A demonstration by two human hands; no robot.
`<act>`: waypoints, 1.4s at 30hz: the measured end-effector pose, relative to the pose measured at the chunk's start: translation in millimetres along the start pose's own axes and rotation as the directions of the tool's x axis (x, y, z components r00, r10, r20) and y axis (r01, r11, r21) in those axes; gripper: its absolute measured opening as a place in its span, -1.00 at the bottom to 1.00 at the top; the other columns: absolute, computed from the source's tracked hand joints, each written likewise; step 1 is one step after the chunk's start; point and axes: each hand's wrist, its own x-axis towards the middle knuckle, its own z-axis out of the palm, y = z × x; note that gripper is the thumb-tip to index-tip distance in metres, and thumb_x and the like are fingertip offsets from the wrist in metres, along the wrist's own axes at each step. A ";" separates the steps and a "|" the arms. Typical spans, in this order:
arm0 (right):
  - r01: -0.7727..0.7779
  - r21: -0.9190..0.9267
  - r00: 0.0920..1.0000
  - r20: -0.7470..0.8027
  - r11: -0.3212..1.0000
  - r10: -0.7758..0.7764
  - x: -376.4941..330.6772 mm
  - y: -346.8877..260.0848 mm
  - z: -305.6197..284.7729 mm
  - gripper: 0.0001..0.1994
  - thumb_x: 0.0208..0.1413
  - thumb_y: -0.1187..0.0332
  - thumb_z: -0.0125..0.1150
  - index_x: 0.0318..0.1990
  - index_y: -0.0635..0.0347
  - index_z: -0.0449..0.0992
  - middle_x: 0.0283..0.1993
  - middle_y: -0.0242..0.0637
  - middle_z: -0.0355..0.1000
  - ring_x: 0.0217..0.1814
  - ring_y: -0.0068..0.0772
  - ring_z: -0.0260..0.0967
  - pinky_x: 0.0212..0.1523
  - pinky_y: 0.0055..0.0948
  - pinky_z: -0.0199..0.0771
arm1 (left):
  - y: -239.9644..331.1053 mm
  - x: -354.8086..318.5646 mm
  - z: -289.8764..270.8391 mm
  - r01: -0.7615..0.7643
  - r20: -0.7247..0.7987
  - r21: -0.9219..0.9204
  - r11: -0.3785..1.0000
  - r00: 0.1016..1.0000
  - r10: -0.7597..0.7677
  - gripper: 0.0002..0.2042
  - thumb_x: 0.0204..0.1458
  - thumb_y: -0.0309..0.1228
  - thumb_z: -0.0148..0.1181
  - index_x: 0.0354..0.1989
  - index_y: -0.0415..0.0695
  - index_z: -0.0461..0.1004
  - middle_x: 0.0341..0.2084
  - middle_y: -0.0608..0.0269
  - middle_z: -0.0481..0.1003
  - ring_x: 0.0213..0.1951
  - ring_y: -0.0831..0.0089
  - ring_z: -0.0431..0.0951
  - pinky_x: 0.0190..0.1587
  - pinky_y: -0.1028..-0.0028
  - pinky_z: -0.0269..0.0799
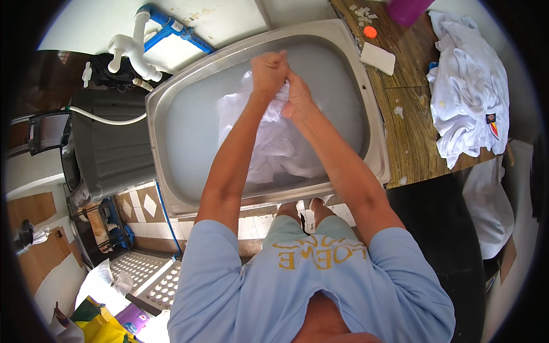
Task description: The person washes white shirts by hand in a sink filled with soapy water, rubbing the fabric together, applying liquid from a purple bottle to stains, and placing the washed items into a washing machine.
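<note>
A wet white garment (274, 146) hangs partly in the cloudy water of a metal sink (366, 134). Over the middle of the basin, my left hand (270, 71) is closed in a fist on the gathered upper end of the cloth. Close against it on the right, my right hand (297, 97) grips the same bunched fabric a little lower. The lower folds spread out in the water toward me. Exactly how much cloth lies inside my fingers is hidden.
On the wooden counter (412, 114) at right lie a pale soap bar (378, 59), an orange cap (370, 32) and a pile of white clothes (469, 97). A white tap (128, 48) juts out at upper left, above a dark grey bin (111, 143).
</note>
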 end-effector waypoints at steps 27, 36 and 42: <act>-0.091 0.139 0.975 0.215 0.986 0.060 40.7 -61.1 -61.7 -0.82 0.01 0.28 0.21 -0.32 0.17 0.47 -0.23 -0.14 0.46 -0.13 -0.12 0.40 -0.02 -0.04 0.39 | -46.9 -28.3 -42.8 0.399 0.238 -0.210 0.893 0.906 -0.349 -0.55 0.14 -0.05 0.03 -0.52 -0.25 0.47 -0.61 0.09 0.47 -0.49 0.29 0.45 -0.37 0.35 0.35; 0.134 0.177 0.735 0.642 0.975 -0.217 113.0 -6.8 -145.8 -0.81 0.23 0.30 -0.07 -0.13 0.14 0.43 -0.20 -0.41 0.40 -0.24 -0.55 0.32 -0.08 -0.39 0.42 | 65.4 -66.9 71.9 -0.125 0.121 -0.193 0.973 0.981 0.150 -0.71 -0.15 -0.48 0.25 -0.79 -0.20 0.28 -0.68 0.23 0.39 -0.60 0.47 0.39 -0.37 0.43 0.35; 0.041 0.052 0.983 0.175 0.998 -0.050 20.1 -10.6 -33.0 -0.70 0.25 0.08 -0.06 -0.21 0.12 0.43 -0.29 -0.40 0.36 -0.28 -0.51 0.32 -0.19 -0.45 0.42 | 23.7 -2.4 12.5 0.379 0.084 -0.153 0.913 0.925 -0.370 -0.72 -0.09 -0.39 0.23 -0.76 -0.20 0.38 -0.76 0.05 0.35 -0.64 0.18 0.37 -0.34 0.22 0.38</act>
